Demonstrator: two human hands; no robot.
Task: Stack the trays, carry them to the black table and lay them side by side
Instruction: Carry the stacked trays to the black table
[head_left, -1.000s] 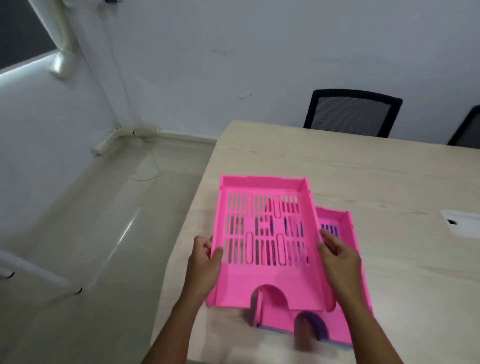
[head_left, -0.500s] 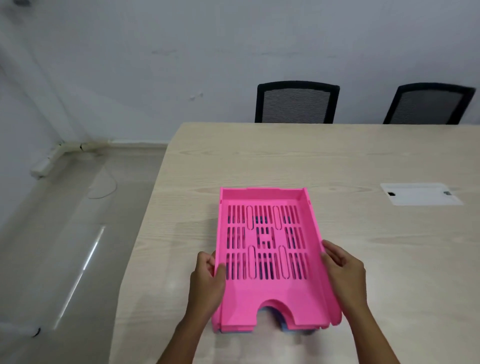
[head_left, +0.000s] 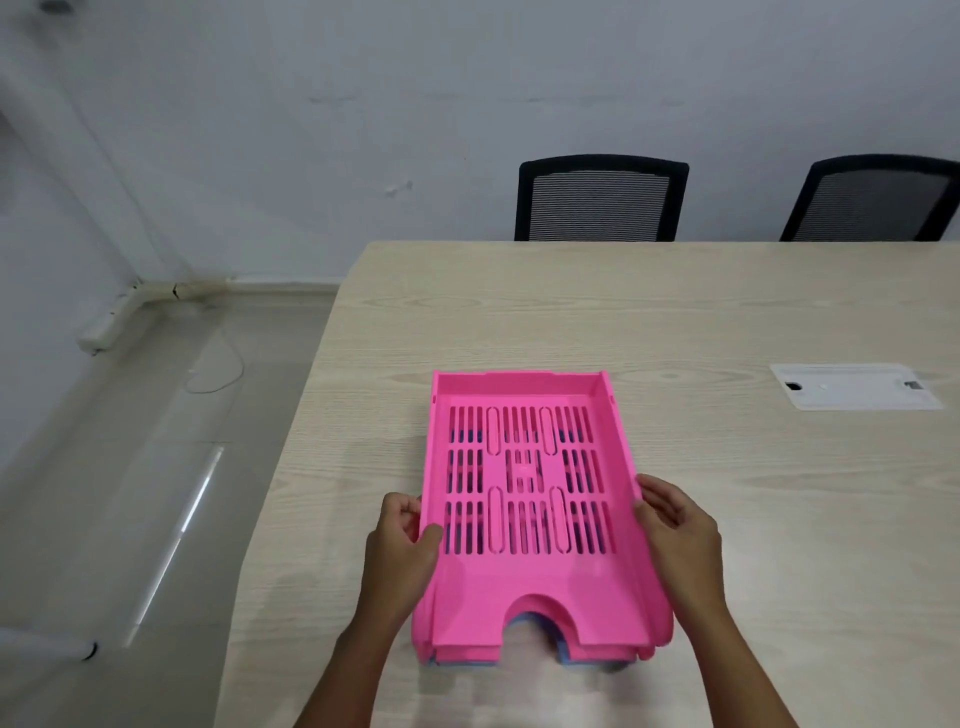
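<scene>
A pink slotted tray lies on top of a stack on the light wooden table. Under its front edge I see another pink tray and a blue tray, nested square below it. My left hand grips the top tray's left wall, thumb inside the rim. On the other side, my right hand rests against the right wall with the fingers slightly spread. No black table is in view.
Two black mesh chairs stand behind the table's far edge. A white cable cover plate is set into the tabletop at the right. The table's left edge drops to a glossy floor; a white wall stands behind.
The top pink tray went from offset to the left of the lower trays to squarely on top of them. My view has swung right, and both hands have stayed at the tray's sides.
</scene>
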